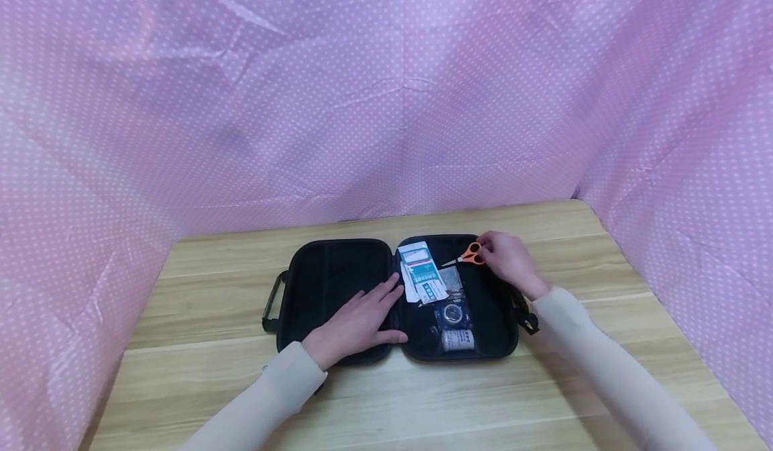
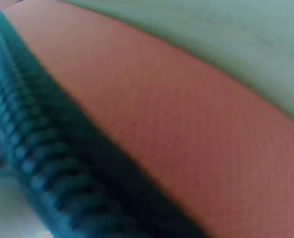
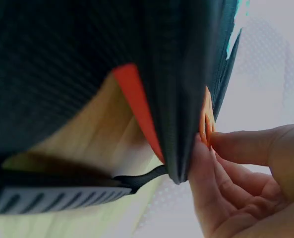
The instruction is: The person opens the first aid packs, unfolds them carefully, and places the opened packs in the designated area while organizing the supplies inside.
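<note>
A black zip case (image 1: 492,317) lies spread open on the wooden table. Orange-handled scissors (image 1: 470,254) are over the upper part of its right half, blades pointing left. My right hand (image 1: 510,260) pinches them by the handle; the right wrist view shows thumb and finger on the orange loop (image 3: 206,119) beside the case edge. My left hand (image 1: 359,320) rests with fingers spread across the left half and the hinge. Teal and white packets (image 1: 423,273) lie in the right half, above a clear pouch with a roll of tape (image 1: 452,314) and a wrapped bandage roll (image 1: 457,339).
A carry handle (image 1: 273,300) sticks out from the case's left side, and a black strap (image 1: 529,321) from its right. Behind and beside the wooden table (image 1: 199,290) hangs pink dotted cloth (image 1: 362,102). A zipper (image 2: 47,163) fills the lower left of the left wrist view.
</note>
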`<state>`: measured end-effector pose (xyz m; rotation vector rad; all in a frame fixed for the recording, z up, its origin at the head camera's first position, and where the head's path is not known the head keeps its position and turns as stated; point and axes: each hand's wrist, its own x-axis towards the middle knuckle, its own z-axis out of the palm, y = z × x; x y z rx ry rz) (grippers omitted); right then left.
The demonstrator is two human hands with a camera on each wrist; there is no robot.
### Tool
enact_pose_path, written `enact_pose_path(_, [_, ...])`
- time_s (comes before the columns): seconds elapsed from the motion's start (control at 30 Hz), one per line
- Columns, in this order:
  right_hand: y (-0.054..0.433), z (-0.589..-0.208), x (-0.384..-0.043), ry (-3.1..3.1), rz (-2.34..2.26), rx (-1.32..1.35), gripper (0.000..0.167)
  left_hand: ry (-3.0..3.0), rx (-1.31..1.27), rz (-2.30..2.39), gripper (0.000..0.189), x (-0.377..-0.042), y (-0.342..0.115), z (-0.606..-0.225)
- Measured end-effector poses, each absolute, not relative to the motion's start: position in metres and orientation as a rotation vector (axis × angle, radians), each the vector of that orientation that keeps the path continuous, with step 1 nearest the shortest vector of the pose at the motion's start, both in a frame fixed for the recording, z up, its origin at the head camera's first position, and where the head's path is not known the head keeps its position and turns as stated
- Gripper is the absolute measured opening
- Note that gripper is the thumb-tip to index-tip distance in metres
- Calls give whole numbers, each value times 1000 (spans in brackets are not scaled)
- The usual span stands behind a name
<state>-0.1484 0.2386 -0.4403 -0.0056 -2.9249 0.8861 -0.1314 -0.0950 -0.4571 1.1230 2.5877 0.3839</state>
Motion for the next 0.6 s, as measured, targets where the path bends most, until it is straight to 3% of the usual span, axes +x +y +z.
enact_pose_path(0.6, [226, -436, -161, -3149, 821, 93, 28, 2601, 1155, 382, 90, -131, -95, -458])
